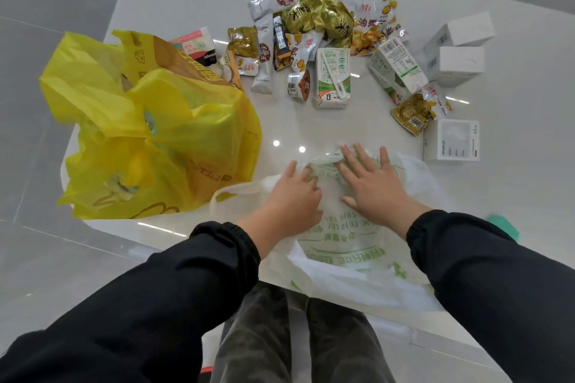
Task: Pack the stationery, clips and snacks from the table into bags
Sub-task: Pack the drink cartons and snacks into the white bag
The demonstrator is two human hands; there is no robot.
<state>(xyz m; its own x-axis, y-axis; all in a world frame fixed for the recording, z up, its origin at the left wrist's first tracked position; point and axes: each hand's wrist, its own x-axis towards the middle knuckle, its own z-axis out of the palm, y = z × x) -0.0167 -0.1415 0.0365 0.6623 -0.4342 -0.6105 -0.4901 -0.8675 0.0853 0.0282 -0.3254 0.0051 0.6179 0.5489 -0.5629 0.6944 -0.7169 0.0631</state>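
Note:
A white plastic bag with green print [345, 246] lies flat on the near edge of the white table [513, 196], partly hanging over it. My left hand [292, 199] rests on the bag with its fingers curled into the plastic near a handle loop. My right hand [370, 183] lies flat on the bag, fingers spread. A filled yellow bag [155, 140] stands at the left. Loose snack packets [314, 22], milk cartons [331, 78] and white boxes [460, 53] are spread across the far half.
A white box [451, 140] lies right of the white bag, beside a small gold snack packet [413, 112]. A pink-and-white box [196, 43] sits behind the yellow bag. A green object [504, 227] shows by my right sleeve. Grey floor surrounds the table.

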